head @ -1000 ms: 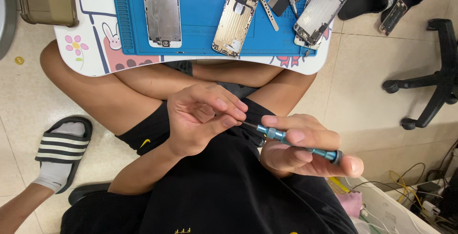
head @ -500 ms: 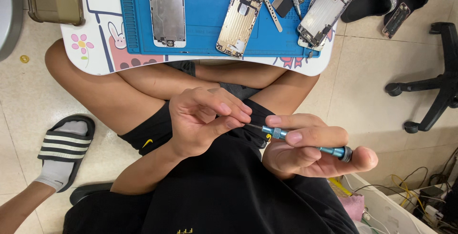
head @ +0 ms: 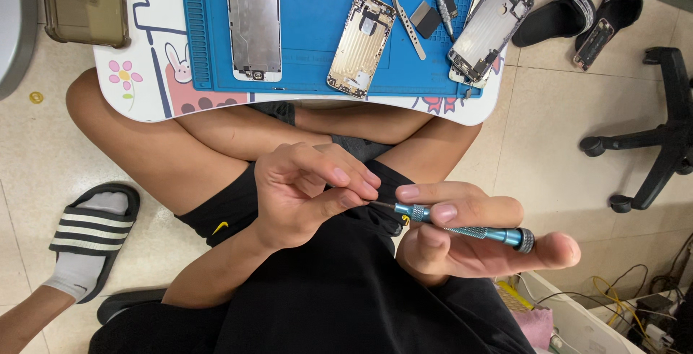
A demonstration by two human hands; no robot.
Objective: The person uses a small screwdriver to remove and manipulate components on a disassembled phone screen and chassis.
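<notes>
My right hand holds a slim blue-grey precision screwdriver over my lap, its tip pointing left. My left hand has its fingers pinched together at the screwdriver's tip; whatever sits between the fingertips is too small to see. Both hands hover above my crossed legs and black shorts. In front of me a small white lap table carries a blue work mat with a phone screen panel, a gold phone back housing, another opened phone frame and metal tweezers.
A brownish translucent box stands at the table's left end. A striped slipper on another person's socked foot is at the left. Black slippers and an office chair base lie on the tiled floor at the right; cables and a white bin at lower right.
The view has drifted slightly, so the table sits a little lower and to the right. My hands keep the same grip, the fingers of my right hand shifting a little on the screwdriver.
</notes>
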